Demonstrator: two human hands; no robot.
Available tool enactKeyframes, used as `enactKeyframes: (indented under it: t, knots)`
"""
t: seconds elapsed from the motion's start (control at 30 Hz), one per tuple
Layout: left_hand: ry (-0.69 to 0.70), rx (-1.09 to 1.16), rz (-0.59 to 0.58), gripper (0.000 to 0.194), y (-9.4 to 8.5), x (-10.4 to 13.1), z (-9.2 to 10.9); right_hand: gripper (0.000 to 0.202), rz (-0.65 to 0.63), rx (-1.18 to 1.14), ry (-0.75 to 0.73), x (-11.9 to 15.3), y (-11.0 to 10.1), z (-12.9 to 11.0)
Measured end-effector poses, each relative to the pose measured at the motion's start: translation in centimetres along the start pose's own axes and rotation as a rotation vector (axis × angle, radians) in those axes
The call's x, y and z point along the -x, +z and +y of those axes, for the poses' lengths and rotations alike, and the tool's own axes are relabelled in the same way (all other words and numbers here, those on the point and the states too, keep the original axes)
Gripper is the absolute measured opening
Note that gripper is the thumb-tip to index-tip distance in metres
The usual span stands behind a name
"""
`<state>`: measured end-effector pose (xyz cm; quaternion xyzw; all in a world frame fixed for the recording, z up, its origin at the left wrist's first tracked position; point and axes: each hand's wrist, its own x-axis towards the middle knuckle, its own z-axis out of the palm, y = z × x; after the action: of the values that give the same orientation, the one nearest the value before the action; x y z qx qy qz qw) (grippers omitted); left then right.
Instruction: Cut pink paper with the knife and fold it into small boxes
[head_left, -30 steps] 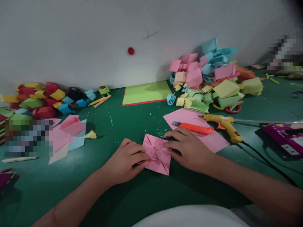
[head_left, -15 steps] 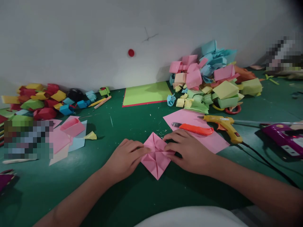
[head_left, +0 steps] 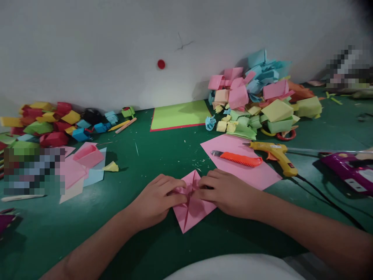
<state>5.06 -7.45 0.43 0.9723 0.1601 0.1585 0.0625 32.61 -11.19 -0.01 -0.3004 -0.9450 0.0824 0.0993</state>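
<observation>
A folded pink origami paper lies on the green table in front of me, one corner toward me and creases meeting near its middle. My left hand is closed on its left side, thumb and forefinger at a fold. From the right, my right hand pinches the paper near the centre with bent fingers. The fingertips hide part of the folds. Just beyond my right hand, an orange box cutter rests on a larger pink sheet.
A yellow glue gun with a black cord and a purple device lie at right. Piles of folded paper pieces stand against the wall. A lime-green sheet lies at the back; pink and blue scraps lie left.
The folded paper has turned a little, its near corner now farther left and closer to me. Both hands have shifted inward over it, and its middle folds look lifted.
</observation>
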Motion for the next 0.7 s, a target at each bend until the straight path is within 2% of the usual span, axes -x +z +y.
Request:
enactKeyframes:
  t: [0.23, 0.5, 0.7]
  knots:
    - [0.029, 0.07, 0.018, 0.025, -0.13, -0.2, 0.34, 0.048, 0.03, -0.017, -0.021, -0.05, 0.08, 0.31]
    - [0.03, 0.075, 0.002, 0.023, -0.31, -0.07, 0.39, 0.023, 0.107, -0.031, 0.025, 0.01, 0.54, 0.61]
    - [0.011, 0.028, 0.033, 0.015, -0.02, -0.05, 0.34, 0.017, 0.148, 0.004, 0.032, -0.37, 0.88, 0.63]
